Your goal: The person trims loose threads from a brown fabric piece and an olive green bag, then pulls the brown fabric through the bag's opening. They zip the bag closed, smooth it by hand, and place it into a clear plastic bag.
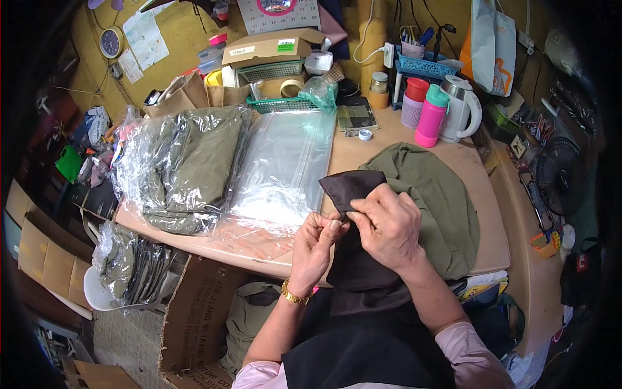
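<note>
Nearest, below the left edge of the table, an open brown cardboard box [184, 324] holds crumpled olive fabric [249, 324]. The thin, dark brown, smooth-faced cloth [363, 266] hangs at the near edge of the tan tabletop [301, 258], its upper part raised in both hands. The left hand [314, 243] pinches its edge between thumb and forefinger; just to the right, the right hand [391, 223] pinches a fold in the same way.

The cloth looks light, limp and rather slippery, hardly fragile, so a firm thumb-and-finger hold on a doubled edge should serve better than a grasp on loose fabric. Beyond it to the right spreads the olive-green cloth piece [440, 207]; whether the two are joined I cannot tell, and its bulk could drag or tangle.

To the left lie glossy clear plastic bags [282, 162] and, farther left, a plastic-wrapped olive garment [194, 168], which crowd that side. At far right stand a pink bottle with a teal cap [430, 123] and a silver-and-white kettle [459, 104], well apart from the hands.
</note>
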`<state>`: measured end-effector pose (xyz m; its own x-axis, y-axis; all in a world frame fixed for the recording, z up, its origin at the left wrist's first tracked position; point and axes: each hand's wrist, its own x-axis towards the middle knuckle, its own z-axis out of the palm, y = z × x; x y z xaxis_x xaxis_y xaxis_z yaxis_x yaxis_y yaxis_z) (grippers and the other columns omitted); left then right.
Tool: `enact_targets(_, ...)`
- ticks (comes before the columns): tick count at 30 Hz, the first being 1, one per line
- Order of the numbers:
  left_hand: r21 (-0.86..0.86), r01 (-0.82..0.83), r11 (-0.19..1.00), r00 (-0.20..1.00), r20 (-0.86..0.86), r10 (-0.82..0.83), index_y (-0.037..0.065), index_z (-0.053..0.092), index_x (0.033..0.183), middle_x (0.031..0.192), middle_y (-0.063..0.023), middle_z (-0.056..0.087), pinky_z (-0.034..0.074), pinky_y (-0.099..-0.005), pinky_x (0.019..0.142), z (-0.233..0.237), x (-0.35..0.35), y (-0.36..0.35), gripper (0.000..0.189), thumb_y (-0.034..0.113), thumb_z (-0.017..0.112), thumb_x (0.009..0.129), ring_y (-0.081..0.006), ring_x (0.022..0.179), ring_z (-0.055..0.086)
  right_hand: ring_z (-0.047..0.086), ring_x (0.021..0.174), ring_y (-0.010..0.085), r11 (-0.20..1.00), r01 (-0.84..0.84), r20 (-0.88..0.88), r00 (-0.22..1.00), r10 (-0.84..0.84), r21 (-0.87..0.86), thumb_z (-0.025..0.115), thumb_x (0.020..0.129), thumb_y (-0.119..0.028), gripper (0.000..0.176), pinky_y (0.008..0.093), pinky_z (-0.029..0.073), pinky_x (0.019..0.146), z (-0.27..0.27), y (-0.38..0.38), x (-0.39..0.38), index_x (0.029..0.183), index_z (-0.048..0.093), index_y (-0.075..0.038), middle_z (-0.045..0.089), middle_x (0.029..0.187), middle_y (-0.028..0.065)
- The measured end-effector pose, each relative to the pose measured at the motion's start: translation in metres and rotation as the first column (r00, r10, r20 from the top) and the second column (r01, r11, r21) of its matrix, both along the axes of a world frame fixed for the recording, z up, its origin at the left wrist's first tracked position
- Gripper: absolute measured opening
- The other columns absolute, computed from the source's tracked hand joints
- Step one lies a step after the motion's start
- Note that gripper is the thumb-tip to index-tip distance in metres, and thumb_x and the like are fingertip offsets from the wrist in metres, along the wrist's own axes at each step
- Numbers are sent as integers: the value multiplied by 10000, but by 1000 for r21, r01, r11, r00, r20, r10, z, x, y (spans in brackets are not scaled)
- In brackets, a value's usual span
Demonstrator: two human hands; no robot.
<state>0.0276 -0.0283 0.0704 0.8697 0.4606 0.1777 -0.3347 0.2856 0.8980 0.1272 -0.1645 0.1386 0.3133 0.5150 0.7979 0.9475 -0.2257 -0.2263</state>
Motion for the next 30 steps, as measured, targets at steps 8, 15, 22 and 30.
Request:
enact_targets(8,-69,-28,997,999,18,30,1,526,977,1178,-149,627,547,-303,922,0,3,1,178,150,619,1005,-150,979,663,599,757,221,998,-49,-54,997,47,-41,794,709,-87,276,360,402,691,8,-14,2,955,670,-85,582,902,33)
enact_targets(15,-33,-13,999,1000,5,13,1,522,976,1160,-140,637,550,-303,916,3,2,-2,172,145,611,1008,-147,961,661,608,734,220,998,5,60,998,-2,-55,811,678,-68,266,359,406,640,-4,-7,-7,917,698,-93,607,838,37)
enact_targets(22,-11,32,999,999,1,-32,-3,510,978,1239,-217,622,543,-310,946,9,-1,-7,162,132,593,1015,-185,1041,665,642,789,201,995,-75,-593,805,21,-68,811,818,-257,346,345,481,690,-20,5,38,1025,697,-4,674,905,87)
enact_targets(30,10,-73,997,997,9,73,-3,501,966,1174,-259,664,588,-314,896,3,-7,24,192,168,524,1049,-232,1037,699,482,621,67,957,-42,-637,738,224,288,700,941,-168,236,281,421,577,-39,14,68,819,611,13,578,653,14)
